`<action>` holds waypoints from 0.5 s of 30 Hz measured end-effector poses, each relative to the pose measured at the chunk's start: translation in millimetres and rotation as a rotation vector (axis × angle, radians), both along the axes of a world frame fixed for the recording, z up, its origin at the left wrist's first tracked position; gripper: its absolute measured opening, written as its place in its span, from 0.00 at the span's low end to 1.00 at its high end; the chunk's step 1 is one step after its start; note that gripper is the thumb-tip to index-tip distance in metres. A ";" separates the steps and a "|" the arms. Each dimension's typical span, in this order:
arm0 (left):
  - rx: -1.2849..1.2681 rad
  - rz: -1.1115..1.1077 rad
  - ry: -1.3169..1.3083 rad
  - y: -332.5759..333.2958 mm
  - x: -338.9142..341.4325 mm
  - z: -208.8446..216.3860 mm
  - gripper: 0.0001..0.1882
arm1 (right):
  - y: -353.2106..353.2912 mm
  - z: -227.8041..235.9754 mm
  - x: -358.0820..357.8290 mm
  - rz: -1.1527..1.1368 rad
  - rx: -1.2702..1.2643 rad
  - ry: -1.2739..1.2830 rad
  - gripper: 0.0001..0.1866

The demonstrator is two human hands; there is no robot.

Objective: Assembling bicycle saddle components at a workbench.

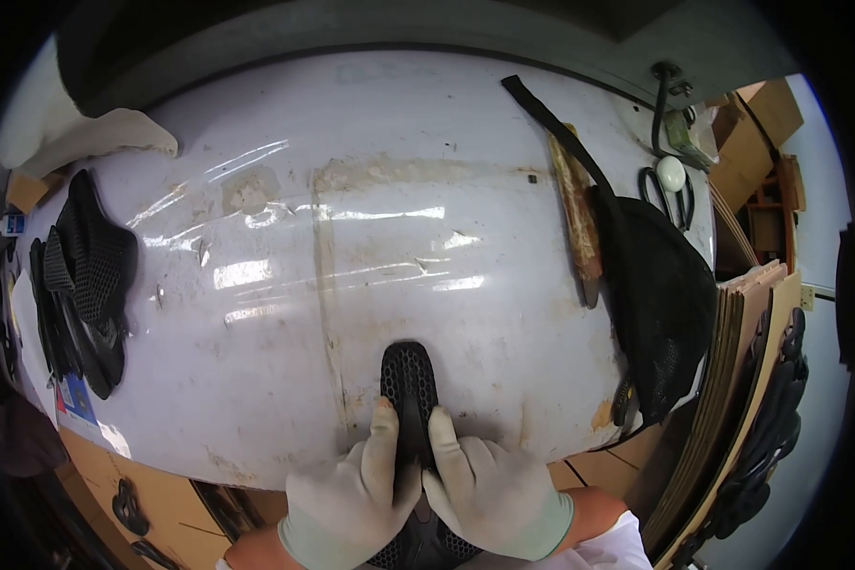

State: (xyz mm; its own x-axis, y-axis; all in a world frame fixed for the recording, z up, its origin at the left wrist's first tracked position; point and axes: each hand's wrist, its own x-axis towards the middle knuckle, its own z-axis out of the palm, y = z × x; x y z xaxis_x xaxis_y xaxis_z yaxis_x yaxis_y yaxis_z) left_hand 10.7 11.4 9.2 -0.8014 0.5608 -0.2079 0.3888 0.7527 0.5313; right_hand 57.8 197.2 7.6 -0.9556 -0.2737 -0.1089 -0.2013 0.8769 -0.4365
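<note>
A black mesh shoe upper piece (408, 380) lies on the white plastic-covered table (370, 247) at its near edge, its rounded tip pointing away from me. Both hands wear white gloves. My left hand (351, 499) grips the piece from the left, with the index finger stretched along its edge. From the right, my right hand (489, 489) presses on it the same way. The lower part of the piece is hidden under my hands.
A stack of black mesh pieces (85, 280) lies at the table's left edge. At the right lie a larger heap of black mesh (660, 294), a worn wooden stick (578, 214), a black strap (556, 128) and scissors (673, 195). Cardboard sheets (741, 380) stand beyond the right edge.
</note>
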 end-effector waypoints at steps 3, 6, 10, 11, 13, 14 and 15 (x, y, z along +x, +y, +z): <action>0.126 0.074 -0.055 -3.2 3.8 -17.4 0.39 | 1.5 -3.5 -1.0 0.035 0.029 0.023 0.32; 0.134 0.108 0.129 2.1 5.5 -20.1 0.39 | 5.2 -5.3 0.7 0.032 -0.054 0.092 0.30; -0.044 0.009 0.023 13.0 -9.6 -8.1 0.37 | 9.1 -7.7 3.4 0.035 -0.079 0.123 0.29; -0.039 0.007 0.024 13.7 -10.5 -4.7 0.37 | 11.1 -6.3 3.6 0.034 -0.075 0.125 0.29; -0.138 0.017 -0.051 12.2 -10.6 -0.7 0.36 | 14.0 -1.9 3.5 0.004 -0.180 0.004 0.30; -0.130 0.023 -0.035 11.3 -10.2 -1.9 0.36 | 18.1 4.3 5.9 -0.023 -0.303 -0.115 0.32; -0.130 0.030 -0.043 10.0 -10.5 -4.4 0.36 | 25.8 4.8 10.7 -0.016 -0.303 -0.123 0.32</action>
State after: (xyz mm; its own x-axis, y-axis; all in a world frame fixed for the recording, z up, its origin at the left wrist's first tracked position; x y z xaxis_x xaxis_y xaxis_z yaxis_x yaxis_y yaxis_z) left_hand 0.2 21.5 4.8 -0.8062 0.5027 -0.3119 0.3440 0.8274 0.4440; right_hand 68.4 223.0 12.4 -0.9448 -0.2963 -0.1398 -0.1180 0.7058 -0.6985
